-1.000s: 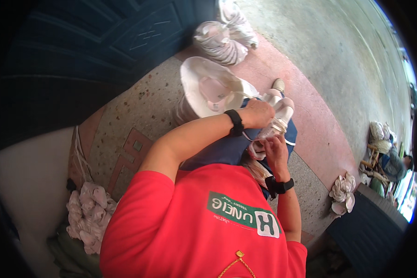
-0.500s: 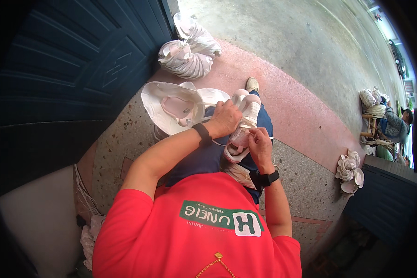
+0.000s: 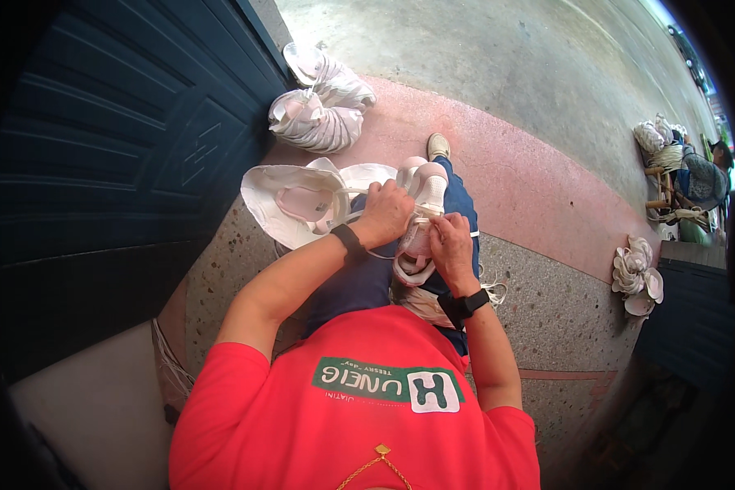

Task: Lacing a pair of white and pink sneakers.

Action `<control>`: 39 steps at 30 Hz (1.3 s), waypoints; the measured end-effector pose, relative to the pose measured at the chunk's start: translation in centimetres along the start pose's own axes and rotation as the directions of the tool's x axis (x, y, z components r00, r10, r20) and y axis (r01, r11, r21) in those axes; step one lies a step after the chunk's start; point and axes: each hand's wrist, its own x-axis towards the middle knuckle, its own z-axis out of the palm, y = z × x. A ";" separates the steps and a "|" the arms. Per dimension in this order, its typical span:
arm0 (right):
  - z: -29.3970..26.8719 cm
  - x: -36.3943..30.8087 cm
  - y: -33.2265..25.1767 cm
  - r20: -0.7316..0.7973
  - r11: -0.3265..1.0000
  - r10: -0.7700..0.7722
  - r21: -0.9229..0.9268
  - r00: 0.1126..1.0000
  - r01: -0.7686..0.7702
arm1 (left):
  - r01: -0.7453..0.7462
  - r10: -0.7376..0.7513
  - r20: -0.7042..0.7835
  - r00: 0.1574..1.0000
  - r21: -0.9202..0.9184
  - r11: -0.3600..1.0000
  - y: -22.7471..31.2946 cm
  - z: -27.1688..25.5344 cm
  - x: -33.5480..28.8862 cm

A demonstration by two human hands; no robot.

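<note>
A pale pink and white shoe upper (image 3: 417, 239) lies across my lap, its rounded toe pointing away from me. A second one shows partly beside its toe. My left hand (image 3: 386, 212) is closed over the upper's left side, gripping a white shoelace (image 3: 356, 214) that loops out to the left. At the right edge, my right hand (image 3: 454, 247) pinches near the lacing holes; its fingertips seem to hold the same lace, though the tips are partly hidden. Left of my left hand sits an opened white bag-like cloth (image 3: 263, 194) with a pink piece (image 3: 303, 203) in it.
Tied bundles of pale uppers (image 3: 317, 120) stand by the dark blue door (image 3: 151, 155). Another bundle (image 3: 638, 278) rests at the right. Farther right, a person (image 3: 705, 178) sits beside a wooden chair (image 3: 658, 186) piled with pale bundles. Loose laces (image 3: 493, 291) hang by my right knee.
The view has shifted slightly. My right hand has drawn a little closer to my left over the upper, and both stay closed at the lacing.
</note>
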 end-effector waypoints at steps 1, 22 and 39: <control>0.0 -0.1 0.1 -0.003 1.000 0.012 -0.002 1.000 -0.012 | -0.015 0.015 0.003 1.000 0.014 1.000 0.0 -0.1 0.0; 1.8 -0.9 -0.1 -0.010 0.979 -0.057 -0.195 0.998 0.054 | -0.099 0.091 0.204 0.975 0.029 0.995 0.2 -1.8 1.7; 3.5 -0.8 0.1 -0.017 0.961 -0.033 -0.274 0.999 0.027 | -0.021 0.022 0.136 0.991 -0.009 1.000 0.9 0.2 1.5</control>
